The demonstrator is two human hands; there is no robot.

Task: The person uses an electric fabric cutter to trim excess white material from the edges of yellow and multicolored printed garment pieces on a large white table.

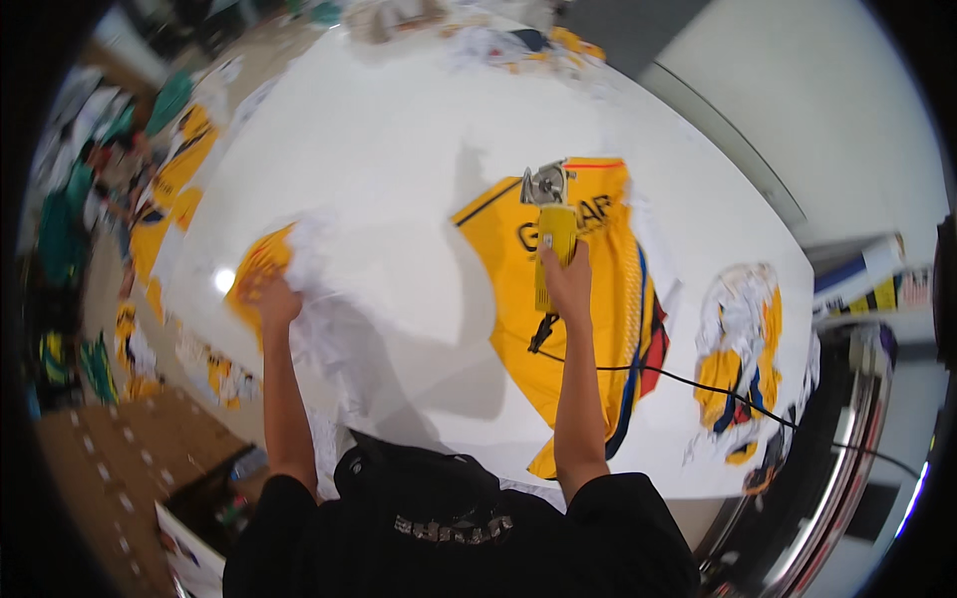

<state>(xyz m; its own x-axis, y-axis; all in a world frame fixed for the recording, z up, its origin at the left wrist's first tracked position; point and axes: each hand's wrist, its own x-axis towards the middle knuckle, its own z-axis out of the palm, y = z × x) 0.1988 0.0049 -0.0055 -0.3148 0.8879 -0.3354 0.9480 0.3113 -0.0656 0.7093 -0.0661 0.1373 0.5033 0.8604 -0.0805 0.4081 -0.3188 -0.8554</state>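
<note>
Here, a yellow fabric panel [538, 299] lies on a smooth, glossy white table [399, 189], and everything else can be placed from it. The panel is thin and slightly rippled, widest toward its top edge and narrowing to a point near the person's body; it bears dark lettering, a short navy stripe along its slanted upper left edge, a red line at the top, and a pale patterned band beside a navy strip down its right side. A red piece of cloth [655, 351] shows from under that right side.

Over the upper part of the panel, the right hand [566, 279] grips a handheld electric cutter [556, 234], its fingers clamped around the yellow, rounded body. The cutter's head is bare silvery metal; whether it touches the panel, I cannot tell. A thin black cord [698, 383] leaves the tail of the cutter, passes beneath the right forearm and crosses the panel to run off to its right.

Well to the left of the panel, the left hand [274, 299] is on a crumpled yellow and white cloth [317, 261], soft and loosely folded. Its fingers are blurred, so I cannot tell whether they are closed on it. To the panel's right sits a wrinkled heap of white, yellow and navy fabric [738, 344]; beyond its top edge lie more scraps [518, 50].
</note>
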